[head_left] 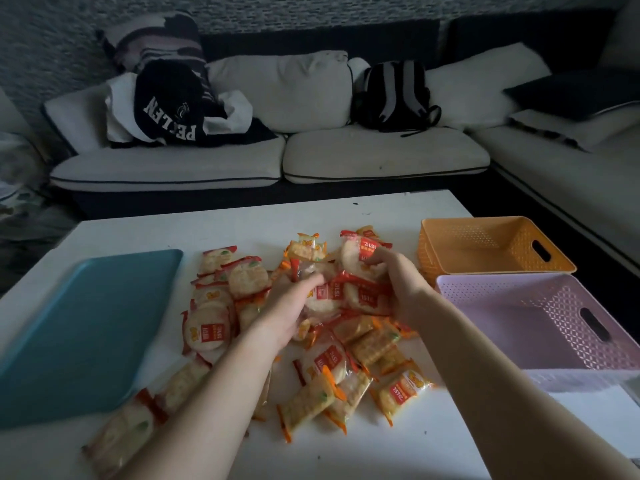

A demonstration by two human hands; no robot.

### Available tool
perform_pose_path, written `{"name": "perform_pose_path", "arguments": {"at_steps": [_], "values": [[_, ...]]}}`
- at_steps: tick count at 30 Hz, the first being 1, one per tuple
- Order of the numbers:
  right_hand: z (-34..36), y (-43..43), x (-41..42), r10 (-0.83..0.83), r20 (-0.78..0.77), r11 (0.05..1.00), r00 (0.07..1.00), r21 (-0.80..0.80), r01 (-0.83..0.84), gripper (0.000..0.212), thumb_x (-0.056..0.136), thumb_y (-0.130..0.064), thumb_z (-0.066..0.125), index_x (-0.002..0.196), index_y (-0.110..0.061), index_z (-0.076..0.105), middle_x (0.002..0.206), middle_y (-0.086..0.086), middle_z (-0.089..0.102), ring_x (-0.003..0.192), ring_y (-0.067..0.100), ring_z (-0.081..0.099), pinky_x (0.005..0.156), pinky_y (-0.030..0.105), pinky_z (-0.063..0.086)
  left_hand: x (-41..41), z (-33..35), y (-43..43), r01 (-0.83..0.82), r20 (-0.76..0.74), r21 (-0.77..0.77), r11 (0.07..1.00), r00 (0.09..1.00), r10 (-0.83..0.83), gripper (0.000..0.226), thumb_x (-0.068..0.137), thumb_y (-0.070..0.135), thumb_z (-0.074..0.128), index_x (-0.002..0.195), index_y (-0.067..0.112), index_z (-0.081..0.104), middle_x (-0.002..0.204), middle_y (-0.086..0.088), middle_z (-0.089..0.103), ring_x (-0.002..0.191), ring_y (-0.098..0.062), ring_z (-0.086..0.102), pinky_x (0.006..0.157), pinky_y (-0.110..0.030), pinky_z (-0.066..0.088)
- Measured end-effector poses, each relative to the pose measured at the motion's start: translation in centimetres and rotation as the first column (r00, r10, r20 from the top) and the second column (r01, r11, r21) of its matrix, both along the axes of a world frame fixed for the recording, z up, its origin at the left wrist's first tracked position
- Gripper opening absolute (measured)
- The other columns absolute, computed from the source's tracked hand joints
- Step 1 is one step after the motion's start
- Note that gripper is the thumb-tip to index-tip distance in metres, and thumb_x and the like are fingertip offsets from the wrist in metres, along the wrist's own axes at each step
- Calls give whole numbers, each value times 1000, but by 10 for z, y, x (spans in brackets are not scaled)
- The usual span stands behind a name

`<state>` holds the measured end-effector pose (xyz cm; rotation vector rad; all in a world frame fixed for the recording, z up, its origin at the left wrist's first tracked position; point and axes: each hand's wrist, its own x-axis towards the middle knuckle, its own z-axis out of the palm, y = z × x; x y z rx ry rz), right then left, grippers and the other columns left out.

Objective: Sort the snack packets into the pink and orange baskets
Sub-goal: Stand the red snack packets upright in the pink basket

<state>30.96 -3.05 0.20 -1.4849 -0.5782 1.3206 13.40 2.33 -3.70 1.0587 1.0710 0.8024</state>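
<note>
On the table (346,209), left hand (291,306) and right hand (398,285) each grip packets (360,296); orange basket (467,233) and pink basket (561,306) lie rightward, nearer the right hand.

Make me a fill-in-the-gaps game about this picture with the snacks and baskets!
1. Of the orange basket and the pink basket, the ____ one is nearer the person.
2. The teal tray lies ____ of the snack packets.
3. Both baskets are ____.
4. The left hand and right hand reach into the pile on the white ____.
Missing words: pink; left; empty; table.
</note>
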Motion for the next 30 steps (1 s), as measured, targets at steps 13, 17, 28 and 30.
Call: {"name": "perform_pose_path", "arguments": {"at_steps": [13, 17, 28, 30], "values": [[25, -131, 165, -336, 260, 938, 905, 13, 345, 32, 85, -28, 59, 113, -14, 66, 91, 14, 74, 80, 30, 72, 82, 54, 60, 192, 32, -92, 328, -341, 309, 893, 914, -217, 62, 81, 56, 78, 127, 22, 52, 118, 12, 63, 118, -18, 62, 96, -31, 48], [-5, -145, 201, 0, 782, 950, 624, -195, 244, 36, 88, -51, 53, 112, -27, 63, 108, 6, 68, 100, 27, 64, 91, 51, 55, 194, 17, -99, 437, -569, 474, 764, 815, -114, 55, 97, 48, 57, 144, 20, 47, 142, -1, 57, 130, -21, 54, 108, -39, 45], [-6, -135, 167, 409, 863, 911, 298, -369, -183, 22, 101, -21, 52, 92, -16, 71, 93, 6, 71, 71, 15, 63, 63, 27, 56, 124, 29, -94, 869, -958, 279, 408, 281, 57, 12, 88, 30, 61, 99, 34, 66, 107, 10, 67, 96, -17, 62, 71, -30, 47], [-14, -122, 147, 464, 847, 866, 259, -374, -332, 25, 100, -9, 53, 113, -18, 73, 101, -3, 71, 80, 12, 66, 69, 23, 58, 121, 28, -91, 851, -948, 318, 418, 299, 113, 13, 91, 28, 60, 102, 33, 65, 108, 7, 68, 95, -19, 64, 71, -31, 52]]}}
